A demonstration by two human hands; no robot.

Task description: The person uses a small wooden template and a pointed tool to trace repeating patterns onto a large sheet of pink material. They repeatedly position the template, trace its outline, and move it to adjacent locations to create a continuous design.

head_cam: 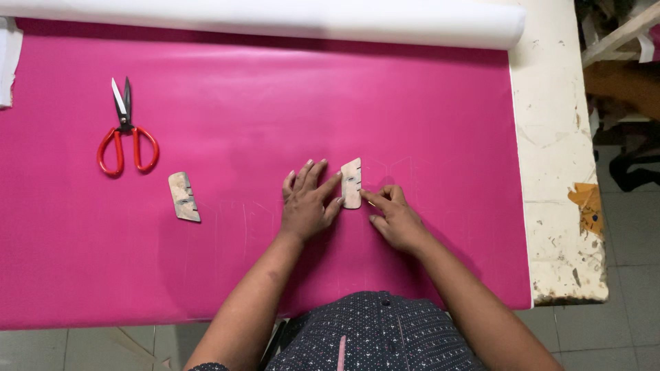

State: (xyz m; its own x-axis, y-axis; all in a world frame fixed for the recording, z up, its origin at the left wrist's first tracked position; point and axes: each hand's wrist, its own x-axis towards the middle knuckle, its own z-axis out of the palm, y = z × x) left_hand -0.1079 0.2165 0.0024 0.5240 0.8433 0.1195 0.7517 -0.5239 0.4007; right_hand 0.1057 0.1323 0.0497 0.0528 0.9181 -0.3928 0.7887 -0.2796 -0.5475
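A small pale cardboard template [351, 181] with notched edge lies on the pink sheet [275, 103] near the middle of the table. My left hand [307, 201] rests flat beside it, fingertips pressing its left edge. My right hand [393, 218] touches its right edge with the index finger; whether it holds a marking tool is hidden. Faint traced outlines show on the pink sheet around the template.
A second notched template [184, 196] lies to the left. Red-handled scissors [124, 133] sit farther left, blades pointing away. A white fabric roll [289, 19] runs along the far edge. The worn white table edge [557, 172] shows at right, floor beyond.
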